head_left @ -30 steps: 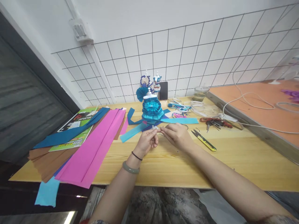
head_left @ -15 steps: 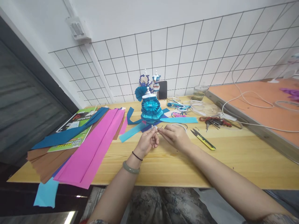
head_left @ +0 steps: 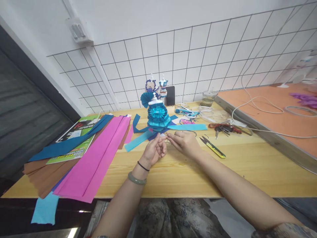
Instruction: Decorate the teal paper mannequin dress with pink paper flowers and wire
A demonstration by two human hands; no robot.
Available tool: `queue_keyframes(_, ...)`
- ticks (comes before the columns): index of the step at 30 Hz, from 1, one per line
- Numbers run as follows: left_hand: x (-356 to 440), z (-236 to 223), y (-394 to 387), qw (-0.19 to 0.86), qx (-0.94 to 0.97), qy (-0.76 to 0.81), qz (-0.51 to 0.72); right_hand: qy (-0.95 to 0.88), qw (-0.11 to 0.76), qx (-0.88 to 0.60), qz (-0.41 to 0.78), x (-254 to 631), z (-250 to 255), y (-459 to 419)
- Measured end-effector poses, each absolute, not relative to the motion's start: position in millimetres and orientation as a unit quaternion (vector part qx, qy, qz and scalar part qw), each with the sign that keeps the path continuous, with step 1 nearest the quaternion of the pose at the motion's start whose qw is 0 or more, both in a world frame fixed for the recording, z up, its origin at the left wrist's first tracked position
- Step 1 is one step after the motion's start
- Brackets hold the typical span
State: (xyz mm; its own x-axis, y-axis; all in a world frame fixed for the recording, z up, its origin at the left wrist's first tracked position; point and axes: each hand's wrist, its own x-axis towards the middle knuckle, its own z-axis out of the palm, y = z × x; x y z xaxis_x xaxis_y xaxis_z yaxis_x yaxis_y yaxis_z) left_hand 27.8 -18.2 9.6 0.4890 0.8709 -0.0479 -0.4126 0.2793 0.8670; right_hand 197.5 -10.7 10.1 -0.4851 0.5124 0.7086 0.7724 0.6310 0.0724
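Head view: turquoise-dressed miniature mannequin (head_left: 158,115) upright on table (head_left: 178,180), just far of the hands
Left hand (head_left: 155,151): thumb near forefinger — whether clamped, cannot tell
Right hand (head_left: 185,143): fingertips together, beside left's
Yellow-handled snips (head_left: 214,148): right

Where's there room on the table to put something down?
The biggest bare patch of table lies right of the right forearm, between the snips and the front edge. A smaller one is between the pink paper and left wrist. It's crowded around the blue dress, with strips around it.
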Motion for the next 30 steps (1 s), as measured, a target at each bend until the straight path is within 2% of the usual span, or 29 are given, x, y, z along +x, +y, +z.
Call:
queue_keyframes(7,26,10,-17,0.766,0.422,0.253,0.412,-0.856,0.331,-0.344,-0.199,196,14,-14)
queue_keyframes(13,25,9,-16,0.767,0.417,0.264,0.409,-0.844,0.343,-0.374,-0.172,198,13,-12)
queue_keyframes(26,25,9,-16,0.753,0.444,0.299,0.383,-0.825,0.422,-0.375,-0.027,197,14,-12)
queue_keyframes(30,26,0,-10,0.725,0.433,0.357,0.4,-0.797,0.447,-0.406,0.03,195,19,-16)
